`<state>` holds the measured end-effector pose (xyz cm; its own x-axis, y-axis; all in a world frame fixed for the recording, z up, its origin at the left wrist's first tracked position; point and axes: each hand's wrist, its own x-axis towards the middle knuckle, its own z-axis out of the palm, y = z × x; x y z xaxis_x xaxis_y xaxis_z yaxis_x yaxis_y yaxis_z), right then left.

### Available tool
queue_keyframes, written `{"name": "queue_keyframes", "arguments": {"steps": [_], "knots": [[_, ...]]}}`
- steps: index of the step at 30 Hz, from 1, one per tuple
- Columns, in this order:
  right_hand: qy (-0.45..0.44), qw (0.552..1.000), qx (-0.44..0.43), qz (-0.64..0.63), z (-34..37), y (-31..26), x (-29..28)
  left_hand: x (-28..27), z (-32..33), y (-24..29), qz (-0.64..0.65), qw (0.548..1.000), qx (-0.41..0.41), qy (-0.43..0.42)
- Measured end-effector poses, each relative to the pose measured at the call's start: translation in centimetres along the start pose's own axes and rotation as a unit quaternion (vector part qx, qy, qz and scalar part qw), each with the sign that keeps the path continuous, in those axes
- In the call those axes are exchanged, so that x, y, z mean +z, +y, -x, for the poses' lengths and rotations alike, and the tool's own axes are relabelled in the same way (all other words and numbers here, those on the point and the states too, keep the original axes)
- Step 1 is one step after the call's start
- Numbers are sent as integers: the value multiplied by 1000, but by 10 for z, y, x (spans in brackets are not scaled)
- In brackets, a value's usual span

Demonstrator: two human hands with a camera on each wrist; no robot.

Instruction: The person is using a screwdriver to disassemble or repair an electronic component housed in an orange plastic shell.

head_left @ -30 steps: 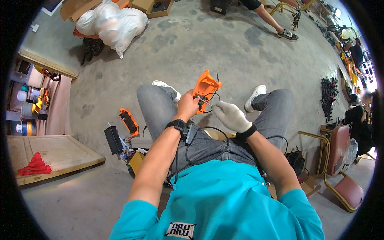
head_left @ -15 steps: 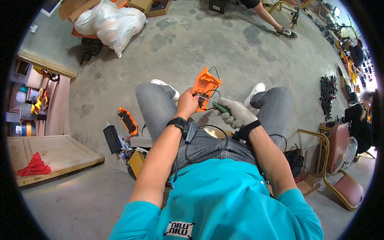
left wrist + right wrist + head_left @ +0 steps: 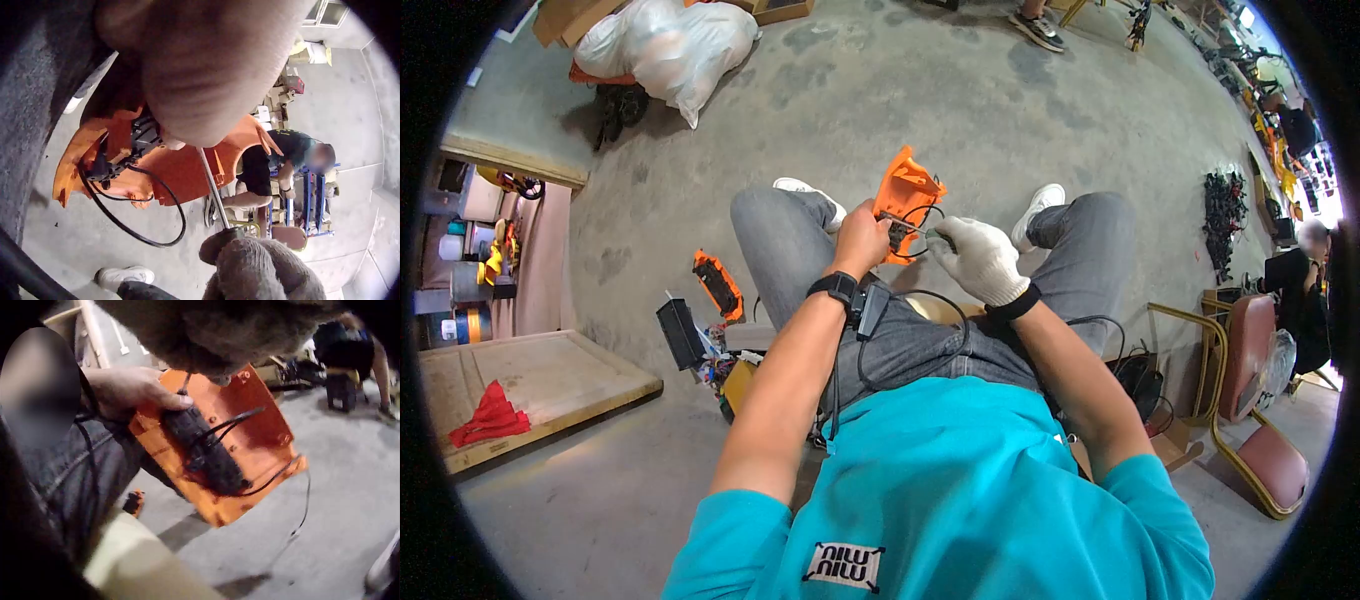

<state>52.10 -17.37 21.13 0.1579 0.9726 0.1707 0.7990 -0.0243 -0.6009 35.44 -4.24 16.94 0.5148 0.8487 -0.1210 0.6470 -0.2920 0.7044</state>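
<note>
My bare left hand (image 3: pixel 863 240) grips one side of an orange plastic housing (image 3: pixel 908 182) between my knees, its thumb on the black part (image 3: pixel 203 450) fixed inside the shell. A thin black cable (image 3: pixel 164 244) loops out of that part. In my right hand (image 3: pixel 980 262), which wears a white knit glove, is a screwdriver (image 3: pixel 214 187); the glove wraps its handle and hides most of it. The metal shaft points into the housing beside my left thumb. Its tip is hidden behind the left hand in the left wrist view.
A second orange housing (image 3: pixel 719 286) lies on the floor by my left leg, near a black box (image 3: pixel 681 334) and loose parts. White plastic bags (image 3: pixel 665 55) sit at the far left. A chair (image 3: pixel 1248 358) stands to the right, with a pile of black parts (image 3: pixel 1224 225) beyond it.
My gloved hand rolled to show the green screwdriver handle half a second ago, then rolled back over it. The left hand keeps its grip on the housing. The head view has tilted slightly.
</note>
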Motion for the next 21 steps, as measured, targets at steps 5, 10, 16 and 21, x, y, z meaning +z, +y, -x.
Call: {"name": "queue_keyframes", "arguments": {"steps": [5, 10, 16, 21], "knots": [[-91, 862, 304, -396, -13, 10, -15, 1, -4, 4, 7, 999, -40, 31], [-116, 714, 421, -547, -13, 17, -17, 4, -4, 5, 1, 999, -37, 19], [-197, 842, 348, -363, -13, 17, -22, 3, -4, 3, 16, 999, -30, 22], [-48, 977, 131, -159, -7, 23, -4, 4, -2, 2, 2, 999, -28, 19]]}}
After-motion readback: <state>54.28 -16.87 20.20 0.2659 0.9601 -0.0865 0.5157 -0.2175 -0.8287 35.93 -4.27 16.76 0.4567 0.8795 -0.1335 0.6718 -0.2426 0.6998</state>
